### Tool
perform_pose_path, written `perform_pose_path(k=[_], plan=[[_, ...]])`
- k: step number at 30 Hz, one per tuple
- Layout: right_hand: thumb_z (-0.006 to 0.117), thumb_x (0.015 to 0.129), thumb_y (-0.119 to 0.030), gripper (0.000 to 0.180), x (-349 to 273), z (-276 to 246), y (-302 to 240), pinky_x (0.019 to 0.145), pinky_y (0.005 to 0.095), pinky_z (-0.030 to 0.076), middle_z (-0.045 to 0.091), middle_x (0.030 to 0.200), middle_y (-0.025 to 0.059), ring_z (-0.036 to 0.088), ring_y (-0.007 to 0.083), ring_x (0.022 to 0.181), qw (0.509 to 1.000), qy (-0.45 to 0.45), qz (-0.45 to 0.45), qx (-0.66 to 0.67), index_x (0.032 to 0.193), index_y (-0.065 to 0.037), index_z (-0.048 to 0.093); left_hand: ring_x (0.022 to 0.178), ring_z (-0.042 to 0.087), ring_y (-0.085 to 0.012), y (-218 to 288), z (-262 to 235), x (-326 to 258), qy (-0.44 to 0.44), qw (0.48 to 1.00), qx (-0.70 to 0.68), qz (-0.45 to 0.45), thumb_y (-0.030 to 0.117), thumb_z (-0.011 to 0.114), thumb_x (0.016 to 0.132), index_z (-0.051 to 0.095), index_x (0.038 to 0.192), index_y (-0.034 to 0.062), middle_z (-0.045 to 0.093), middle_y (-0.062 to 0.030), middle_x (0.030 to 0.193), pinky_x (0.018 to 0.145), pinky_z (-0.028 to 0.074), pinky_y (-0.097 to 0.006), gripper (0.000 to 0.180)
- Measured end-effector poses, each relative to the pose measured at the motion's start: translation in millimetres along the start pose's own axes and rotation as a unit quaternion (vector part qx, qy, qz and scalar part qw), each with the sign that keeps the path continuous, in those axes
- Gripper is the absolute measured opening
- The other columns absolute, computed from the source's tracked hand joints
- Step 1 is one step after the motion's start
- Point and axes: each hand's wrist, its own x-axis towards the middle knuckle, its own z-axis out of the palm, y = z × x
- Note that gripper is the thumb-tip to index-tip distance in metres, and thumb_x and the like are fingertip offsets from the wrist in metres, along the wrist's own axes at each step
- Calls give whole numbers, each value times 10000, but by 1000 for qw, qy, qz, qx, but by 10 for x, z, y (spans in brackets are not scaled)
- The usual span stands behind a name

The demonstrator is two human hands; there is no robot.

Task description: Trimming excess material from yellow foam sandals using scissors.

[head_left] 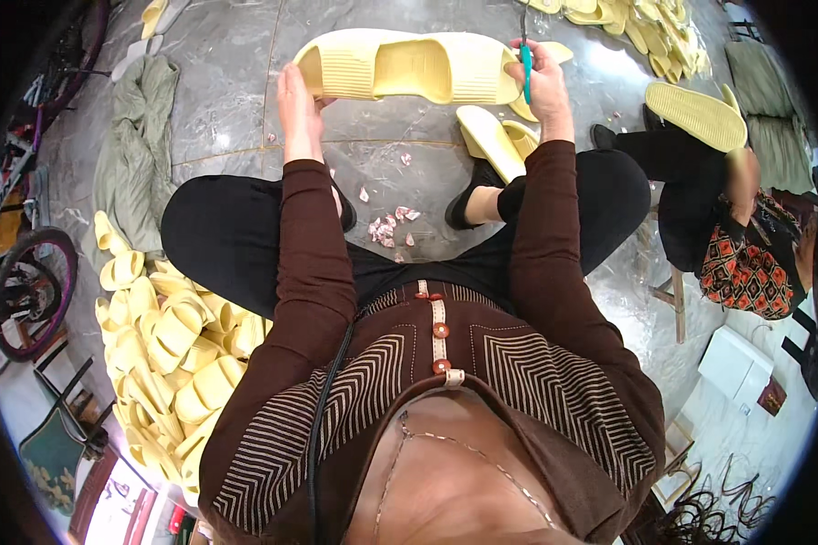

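Out in front of me, a pair of pale yellow slide slippers [413, 71] is held up end to end, with two ribbed straps and a smooth stretch between them. My left hand [298, 111] is closed on the left end, its thumb upright against the edge. At the right end my right hand [549, 91] grips the slippers and also holds small scissors [526, 74] with a teal handle, the dark blades pointing away from me. Just below that hand, another yellow slipper [488, 141] leans by my right foot. Whether the two held slippers are joined, I cannot tell.
A large heap of yellow slippers [177, 350] lies at my left, another pile [641, 32] at the far right. Small scraps [391, 227] litter the grey floor between my feet. To the right sits another person [677, 186] with a yellow slipper [695, 116]. Green cloth [136, 136] lies left.
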Motion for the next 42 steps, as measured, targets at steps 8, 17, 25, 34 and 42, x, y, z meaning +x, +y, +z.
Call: perform_pose_path(k=[8,17,25,34,42], plan=[[604,686,-20,372,-46,116,125,618,179,396,549,789,-9,487,59,678,998,-14,8,-64,1048,-22,520,746,609,-252,141,67,-182,-121,977,-126,-127,346,340,913,402,1112,45,551,-131,963,524,544,-382,366],[567,714,-15,356,-8,120,227,643,187,406,553,825,3,491,58,715,980,-27,-13,-195,1063,-12,498,735,601,-232,145,118,-281,-140,977,-97,-128,363,425,882,416,1083,58,554,-116,951,518,538,-365,365],[602,709,-124,368,165,293,860,623,335,472,606,784,144,598,238,717,967,70,24,-244,1040,5,502,616,591,-276,1224,-721,135,54,785,529,318,481,609,714,624,786,42,609,-149,702,595,470,-383,444],[421,802,-121,111,-795,259,1994,549,389,487,611,677,151,619,289,629,721,-36,93,-686,825,-23,467,687,598,-247,2860,-3876,-854,330,746,576,49,442,526,803,594,1004,-32,613,-161,807,571,490,-350,520],[426,801,-131,116,-640,56,2239,532,376,487,616,681,140,621,278,623,684,-44,99,-722,830,-47,501,882,542,-301,2582,-4463,-1921,67,905,339,246,180,486,814,546,1027,-74,554,-185,980,783,442,-402,337]])
